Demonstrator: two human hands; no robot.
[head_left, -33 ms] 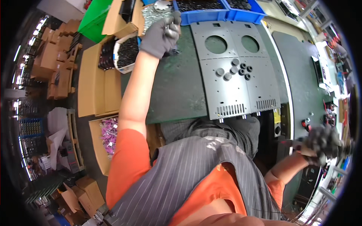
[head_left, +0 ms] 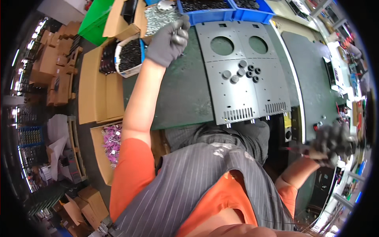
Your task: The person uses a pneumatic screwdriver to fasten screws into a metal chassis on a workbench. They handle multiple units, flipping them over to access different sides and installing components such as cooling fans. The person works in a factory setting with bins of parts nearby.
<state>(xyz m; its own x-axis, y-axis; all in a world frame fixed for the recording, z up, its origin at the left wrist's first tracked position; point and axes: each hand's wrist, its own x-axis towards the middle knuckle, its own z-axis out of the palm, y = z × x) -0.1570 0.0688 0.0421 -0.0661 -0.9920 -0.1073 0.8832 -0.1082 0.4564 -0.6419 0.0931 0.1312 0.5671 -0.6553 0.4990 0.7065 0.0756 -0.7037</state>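
My left hand (head_left: 169,43), in a grey glove, is raised over the far left of the bench. Its fingers are curled, and small shiny metal parts (head_left: 180,33) show between them. My right hand (head_left: 333,146), in a dark glove, is out at the right beside the bench, blurred by motion, so its fingers do not read clearly. A thin reddish shape (head_left: 294,149) sticks out to its left; I cannot make out its kind. A grey metal panel (head_left: 237,93) with two large round holes lies in front of me. Several black round knob-like parts (head_left: 241,72) rest on it.
Blue bins (head_left: 211,16) of small dark parts stand behind the panel. On the left are a tray of silvery pieces (head_left: 160,19), a box of black parts (head_left: 130,55), an open carton (head_left: 90,87) and a carton of purple pieces (head_left: 111,144). Another dark worktop (head_left: 310,75) runs along the right.
The whole view has shifted slightly, moving the panel and bins a little left in the picture. My right hand has moved slightly left and up; my left hand stays curled.
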